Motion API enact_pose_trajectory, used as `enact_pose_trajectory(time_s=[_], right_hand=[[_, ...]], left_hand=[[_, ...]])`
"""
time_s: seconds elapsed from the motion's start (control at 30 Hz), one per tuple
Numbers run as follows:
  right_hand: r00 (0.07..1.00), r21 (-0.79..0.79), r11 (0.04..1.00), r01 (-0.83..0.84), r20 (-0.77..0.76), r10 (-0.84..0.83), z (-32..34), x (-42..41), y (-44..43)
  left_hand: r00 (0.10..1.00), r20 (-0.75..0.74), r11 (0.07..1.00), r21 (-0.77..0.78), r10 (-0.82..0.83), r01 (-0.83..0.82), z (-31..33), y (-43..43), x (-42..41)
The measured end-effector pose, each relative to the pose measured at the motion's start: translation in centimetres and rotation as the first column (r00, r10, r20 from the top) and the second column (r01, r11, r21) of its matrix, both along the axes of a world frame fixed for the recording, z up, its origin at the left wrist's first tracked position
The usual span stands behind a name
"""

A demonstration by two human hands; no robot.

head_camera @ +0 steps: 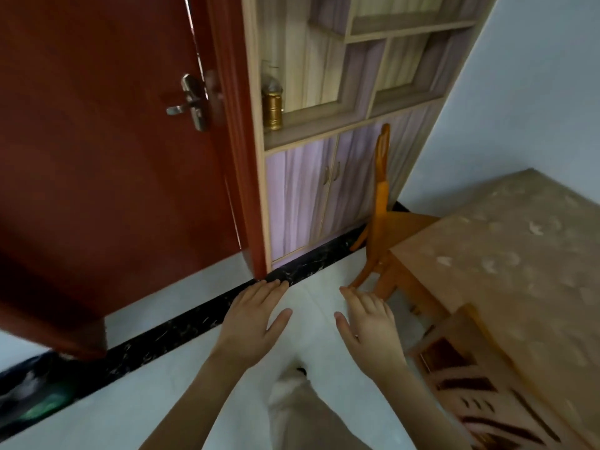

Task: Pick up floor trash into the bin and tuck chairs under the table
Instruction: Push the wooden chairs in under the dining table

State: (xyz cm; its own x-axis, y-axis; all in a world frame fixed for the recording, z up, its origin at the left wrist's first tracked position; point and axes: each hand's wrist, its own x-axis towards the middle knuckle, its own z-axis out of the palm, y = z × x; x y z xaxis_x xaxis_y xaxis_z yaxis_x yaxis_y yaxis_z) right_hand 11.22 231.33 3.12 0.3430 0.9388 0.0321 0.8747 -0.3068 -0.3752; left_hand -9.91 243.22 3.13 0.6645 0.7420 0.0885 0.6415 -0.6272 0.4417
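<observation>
Left hand (pixel 256 315): open flat, holds nothing
Right hand (pixel 368 318): open, empty
Chair (pixel 378 203): at the table (pixel 506 254) end, near the cabinet (pixel 324 131)
Second chair (pixel 480 384): under the table edge
Door (pixel 107 151): open, at left

Open floor ahead of two empty hands, hemmed in by a door, a cabinet and a table.

Pale floor (pixel 136 394) lay clear from 6 to 12 o'clock, where the left hand (pixel 251 315) and right hand (pixel 370 323) hovered with fingers spread. A red door (pixel 97 157) blocked 9 to 11 o'clock. A cabinet (pixel 324 190) closed off 12 o'clock. At 1 o'clock a chair (pixel 378 203) stood against the table (pixel 506 254), which filled 2 to 4 o'clock, with another chair back (pixel 477 388) at 4 o'clock.
</observation>
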Motion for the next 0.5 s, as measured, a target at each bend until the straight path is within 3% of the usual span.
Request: enact_pose_trajectory(time_s=[0.27,0.5], right_hand=[[0.993,0.067,0.991,0.116,-0.014,-0.115,2.7,9.3,14.6],[0.971,0.049,0.97,0.238,-0.015,-0.238,2.4,15.8,21.3]], left_hand=[[0.991,0.042,0.991,0.06,-0.125,0.122,3.3,16.4,10.9],[0.954,0.098,0.959,0.038,-0.283,0.28,2.6,26.4,19.5]])
